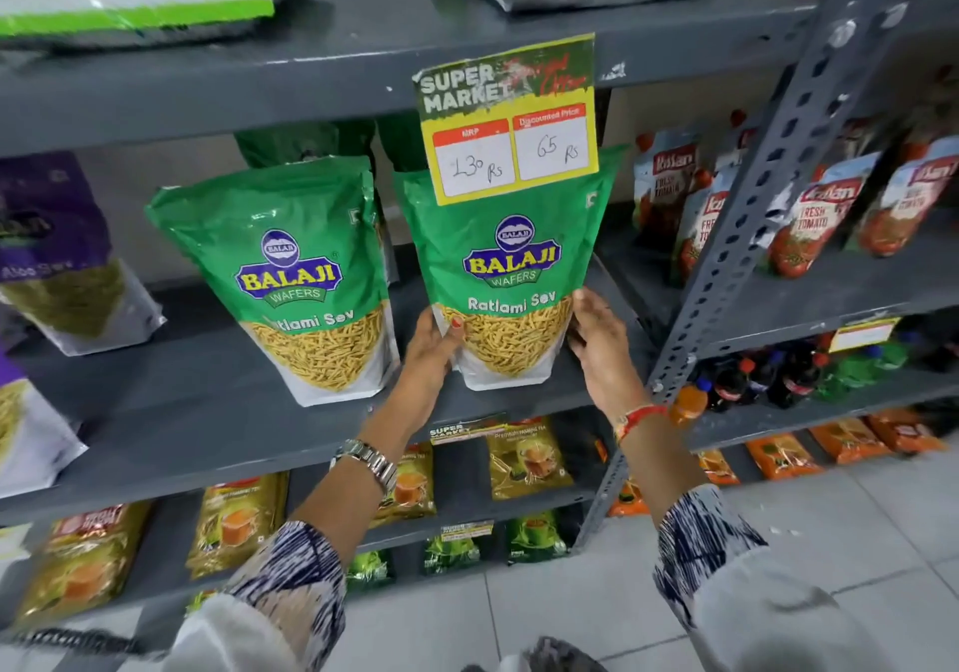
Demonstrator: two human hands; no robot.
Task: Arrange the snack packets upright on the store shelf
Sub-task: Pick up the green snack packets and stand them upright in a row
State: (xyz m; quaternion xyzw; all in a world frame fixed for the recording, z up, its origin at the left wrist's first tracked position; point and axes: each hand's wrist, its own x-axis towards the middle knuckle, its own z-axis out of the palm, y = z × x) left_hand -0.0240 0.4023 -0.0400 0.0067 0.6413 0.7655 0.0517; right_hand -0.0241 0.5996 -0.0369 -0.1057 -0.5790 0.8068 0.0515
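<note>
Hands are clasping an upright green "Balaji Wafers Ratlami Sev" packet (506,277): left hand (433,347) and right hand (597,339) pressing open-fingered against its lower sides, beside its twin packet (290,282) on the left.

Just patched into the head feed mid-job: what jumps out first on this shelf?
Two green Balaji Ratlami Sev packets stand upright mid-shelf: the right packet is cradled at its base by the left hand and right hand, the left packet stands beside it. A yellow price card hangs from the shelf edge above, covering the right packet's top.
</note>
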